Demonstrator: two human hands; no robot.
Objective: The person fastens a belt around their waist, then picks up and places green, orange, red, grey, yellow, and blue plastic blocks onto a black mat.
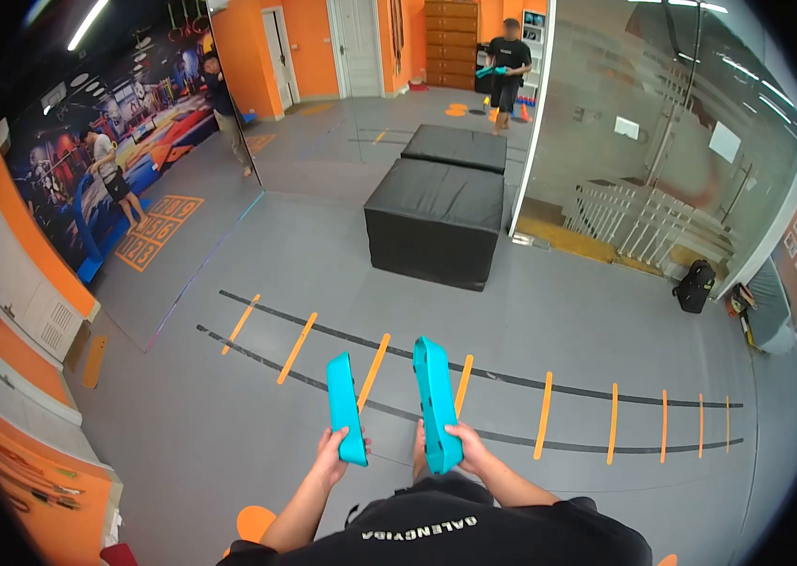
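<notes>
The person is holding two long, flat turquoise plastic pieces with rounded ends, one in each hand, out in front of the body above the grey floor. The left turquoise piece is showing its smooth broad face and is leaning slightly outward at the top; the left hand is gripping it closed around its lower end. The right turquoise piece is turned so that its edge and a face with small recesses are showing; the right hand is wrapping tight around its lower end too. The two pieces are standing near each other but not touching.

Both are hovering just on the near side of the black ladder track with orange rungs that is curving flat across the floor. Beyond that track, a large black padded block with a matt, leather-like skin is sitting on the floor, with a lower black padded mat lying right behind it. To the right of the track, near the glass wall, a small black bag is standing upright. Far beyond the block, another person is carrying something turquoise as well.
</notes>
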